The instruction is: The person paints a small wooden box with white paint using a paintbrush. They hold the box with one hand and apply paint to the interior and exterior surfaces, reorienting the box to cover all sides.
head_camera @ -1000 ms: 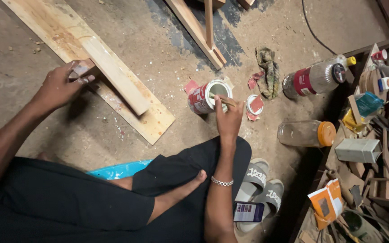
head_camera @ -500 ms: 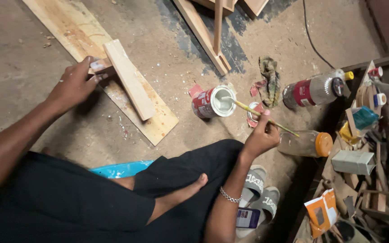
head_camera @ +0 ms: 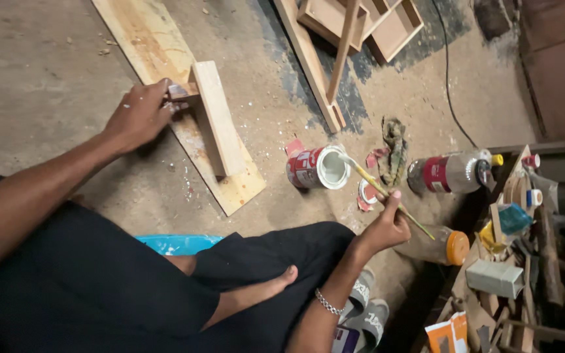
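I see the right hand (head_camera: 387, 229) pinching a thin stick (head_camera: 387, 196), its white-coated tip just beyond the fingers at the rim of the open glue can (head_camera: 318, 168). The left hand (head_camera: 140, 116) grips a wooden block (head_camera: 217, 117) standing on the plank (head_camera: 230, 186).

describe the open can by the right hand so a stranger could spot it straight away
Start at the long plank lying on the floor, then look right of its near end. There a small red and white tin can lies tipped, its open mouth showing white inside, unlike the capped bottles beyond.
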A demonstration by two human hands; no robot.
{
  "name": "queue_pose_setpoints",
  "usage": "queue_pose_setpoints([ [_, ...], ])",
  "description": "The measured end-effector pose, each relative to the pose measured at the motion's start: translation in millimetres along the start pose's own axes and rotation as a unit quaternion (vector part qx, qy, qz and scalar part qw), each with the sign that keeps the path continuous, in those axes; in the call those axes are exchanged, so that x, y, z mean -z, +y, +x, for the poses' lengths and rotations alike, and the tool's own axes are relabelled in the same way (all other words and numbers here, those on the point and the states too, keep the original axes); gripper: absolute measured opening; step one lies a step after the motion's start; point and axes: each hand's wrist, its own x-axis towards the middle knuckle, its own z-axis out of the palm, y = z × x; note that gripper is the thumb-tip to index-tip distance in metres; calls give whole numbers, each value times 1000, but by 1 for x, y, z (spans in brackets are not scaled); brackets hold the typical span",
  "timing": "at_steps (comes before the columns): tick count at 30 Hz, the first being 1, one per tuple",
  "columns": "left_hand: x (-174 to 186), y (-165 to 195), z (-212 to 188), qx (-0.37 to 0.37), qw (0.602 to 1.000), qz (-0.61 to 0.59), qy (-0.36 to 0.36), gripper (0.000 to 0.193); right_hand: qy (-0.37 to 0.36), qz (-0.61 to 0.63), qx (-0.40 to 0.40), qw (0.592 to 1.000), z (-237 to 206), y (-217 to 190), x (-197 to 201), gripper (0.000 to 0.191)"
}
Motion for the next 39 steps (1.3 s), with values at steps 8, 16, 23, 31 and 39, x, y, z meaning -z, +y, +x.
queue_pose_setpoints([
  [8,2,1,3,-30,999,31,-14,27,-31,69,-66,995,-27,-38,-25,20],
  [16,2,4,1,-29,999,37,0,31,-256,153,-2,954,-120,-83,-88,18],
  [23,2,12,5,8,1000,6,-25,22,-305,-22,239,921,-136,-101,-73,15],
  [31,12,25,6,-53,998,-23,9,21,-343,-75,233,907,-100,-134,-39,11],
  [39,14,12,8,-32,999,-16,3,23,-338,42,311,887,-108,-125,-107,18],
])
